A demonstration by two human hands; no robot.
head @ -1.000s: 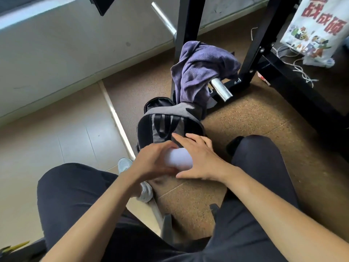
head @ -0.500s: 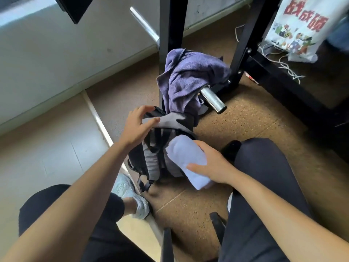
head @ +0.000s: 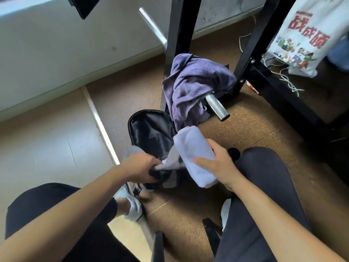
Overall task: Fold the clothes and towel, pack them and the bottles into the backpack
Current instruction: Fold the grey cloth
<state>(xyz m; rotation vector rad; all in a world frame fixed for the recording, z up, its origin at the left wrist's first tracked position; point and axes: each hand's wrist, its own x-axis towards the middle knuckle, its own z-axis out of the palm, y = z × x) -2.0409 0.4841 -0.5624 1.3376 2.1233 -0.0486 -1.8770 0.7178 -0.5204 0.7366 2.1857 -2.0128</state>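
Observation:
A grey and black backpack [head: 151, 133] stands on the floor between my knees, its mouth pulled wide so the dark lining shows. My left hand [head: 140, 167] grips the near edge of the backpack and holds it open. My right hand [head: 217, 164] grips a rolled white cloth [head: 194, 154], which hovers at the right side of the opening, its far end tilted toward the mouth. A crumpled purple towel [head: 194, 86] hangs over a chrome bar [head: 217, 107] just behind the backpack. No bottles are visible.
Black metal frame legs [head: 251, 59] stand behind the backpack. A printed white bag [head: 304, 36] and loose white cords [head: 285, 78] lie at the back right. My white shoe [head: 130, 203] sits left of the backpack, beside a floor strip [head: 98, 121].
My left hand moved from the backpack's top to its near edge and pulled the mouth open. My right hand lifted the rolled white cloth up to the opening.

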